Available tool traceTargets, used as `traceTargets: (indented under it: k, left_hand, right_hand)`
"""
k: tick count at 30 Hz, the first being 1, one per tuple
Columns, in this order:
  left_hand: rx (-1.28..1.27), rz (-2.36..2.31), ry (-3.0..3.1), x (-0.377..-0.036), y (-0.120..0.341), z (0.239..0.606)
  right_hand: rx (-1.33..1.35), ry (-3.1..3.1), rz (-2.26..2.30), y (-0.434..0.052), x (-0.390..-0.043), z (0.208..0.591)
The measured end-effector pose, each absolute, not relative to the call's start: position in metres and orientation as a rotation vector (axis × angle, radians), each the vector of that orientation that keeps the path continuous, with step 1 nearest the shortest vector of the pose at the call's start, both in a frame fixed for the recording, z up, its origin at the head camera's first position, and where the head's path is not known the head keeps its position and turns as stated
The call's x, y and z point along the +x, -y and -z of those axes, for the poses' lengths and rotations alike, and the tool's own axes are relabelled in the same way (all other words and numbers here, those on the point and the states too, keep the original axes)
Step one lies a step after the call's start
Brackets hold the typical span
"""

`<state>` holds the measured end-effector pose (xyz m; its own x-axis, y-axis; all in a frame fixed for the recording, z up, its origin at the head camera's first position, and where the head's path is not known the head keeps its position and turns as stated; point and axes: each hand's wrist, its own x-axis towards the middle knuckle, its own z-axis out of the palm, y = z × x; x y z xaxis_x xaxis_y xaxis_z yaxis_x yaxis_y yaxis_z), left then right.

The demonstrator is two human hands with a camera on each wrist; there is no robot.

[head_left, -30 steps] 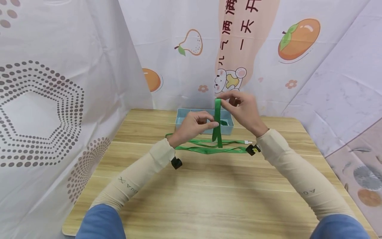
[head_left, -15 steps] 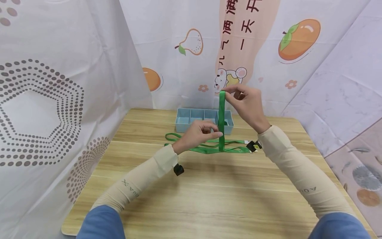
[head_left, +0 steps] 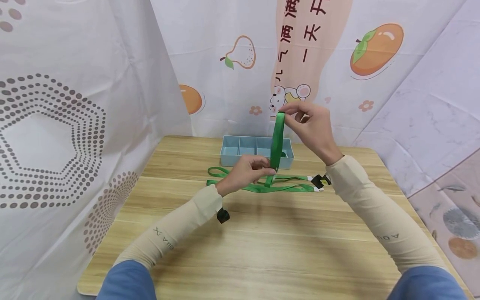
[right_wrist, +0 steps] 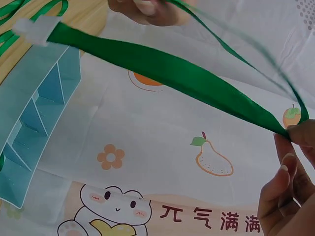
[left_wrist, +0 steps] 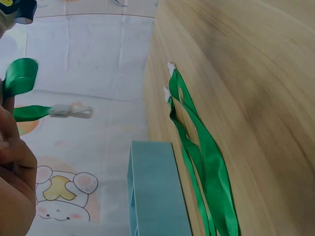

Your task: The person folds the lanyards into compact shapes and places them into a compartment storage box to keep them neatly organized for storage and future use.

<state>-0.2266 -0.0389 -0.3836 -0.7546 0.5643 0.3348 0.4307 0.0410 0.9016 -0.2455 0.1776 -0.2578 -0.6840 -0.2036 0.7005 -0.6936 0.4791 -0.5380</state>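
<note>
Right hand (head_left: pixel 313 127) pinches the top fold of a green ribbon (head_left: pixel 276 143) between thumb and fingertips, raised above the far side of the wooden table (head_left: pixel 262 241); left hand (head_left: pixel 245 173), lower and nearer the tabletop, pinches the same ribbon's lower end with curled fingers; the held stretch runs nearly upright between the two hands, leaning slightly, its long axis top to bottom; the right wrist view shows it doubled, two strands meeting at the right fingertips (right_wrist: pixel 290 142). Just behind the hands stands a pale blue divided tray (head_left: pixel 240 146), partly hidden by the ribbon; more green ribbon lengths (head_left: pixel 285 188) lie flat on the table beneath, running left to right, with white tips (left_wrist: pixel 170 66) at their ends; printed fruit-pattern cloth (head_left: pixel 232 54) hangs behind.
</note>
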Motion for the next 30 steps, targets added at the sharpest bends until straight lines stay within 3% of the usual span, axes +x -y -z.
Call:
traceTargets:
  k: [14,30]
  left_hand:
    - [1.095,-1.88,-2.329,-0.232,0.038,0.385]
    - [1.052,-1.841,-2.41,-0.233,0.038,0.405]
  right_hand:
    - [0.768,2.206,-1.194,-0.165,-0.212,0.238]
    - [0.736,2.18,-1.192,-0.176,-0.241,0.251]
